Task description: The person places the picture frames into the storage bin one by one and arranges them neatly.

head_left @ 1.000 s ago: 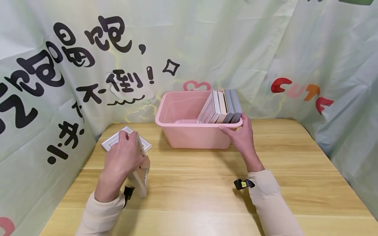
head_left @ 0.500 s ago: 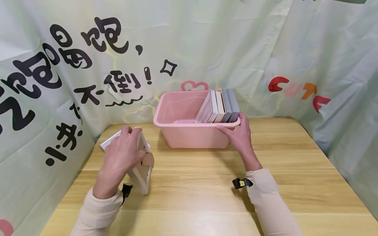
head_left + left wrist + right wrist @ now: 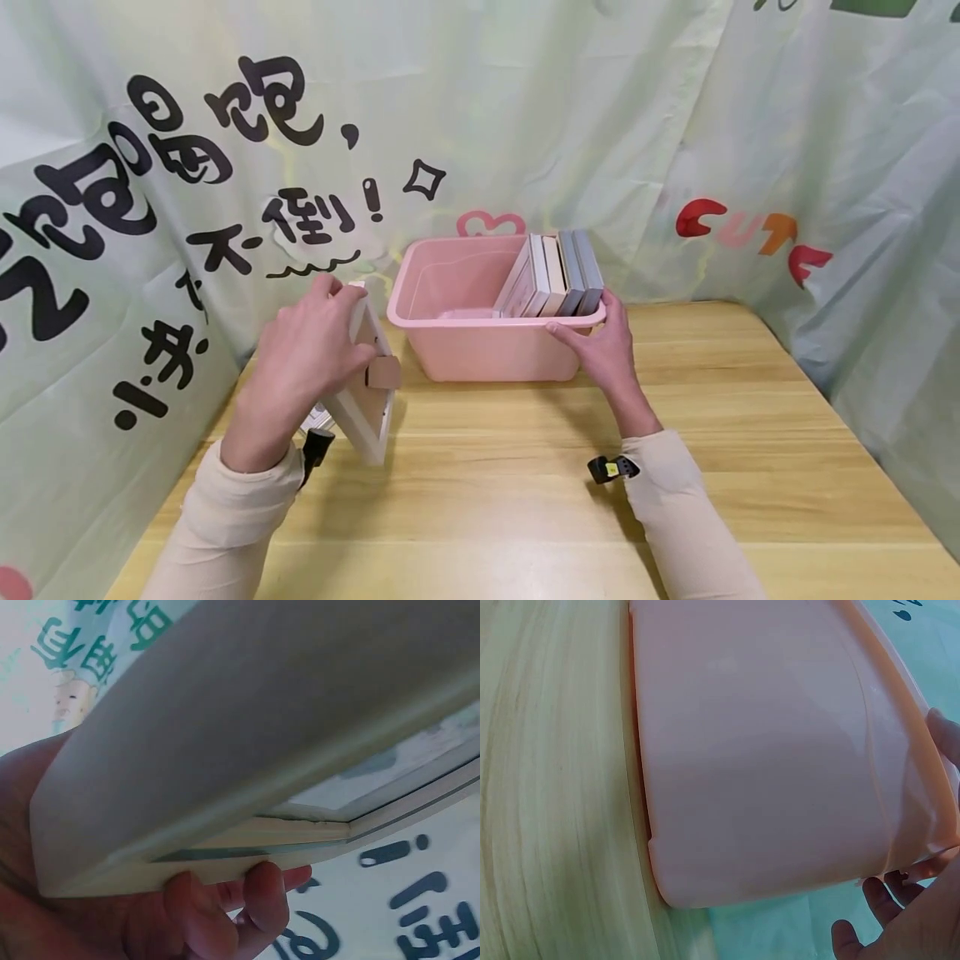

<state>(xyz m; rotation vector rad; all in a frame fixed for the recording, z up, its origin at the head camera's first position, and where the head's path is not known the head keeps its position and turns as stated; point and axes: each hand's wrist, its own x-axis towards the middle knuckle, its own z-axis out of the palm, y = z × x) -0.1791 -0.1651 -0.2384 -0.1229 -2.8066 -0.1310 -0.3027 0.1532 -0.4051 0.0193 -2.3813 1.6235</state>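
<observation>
My left hand grips the top edge of a white picture frame, which is held upright and slightly tilted, its backing and tan stand flap turned right. In the left wrist view the fingers curl around the border of the picture frame. My right hand holds the front right corner of a pink plastic bin, thumb on the rim. In the right wrist view the bin's side wall fills the middle. A small patterned white patch shows below the left hand; I cannot tell what it belongs to.
Several white, cream and blue-grey frames lean side by side in the right half of the bin. The wooden table ends at a printed cloth backdrop behind and at the sides.
My left hand has raised the picture frame and moved it away from me, turning its back more into view. It now covers the white frame lying behind. My right hand stays on the bin.
</observation>
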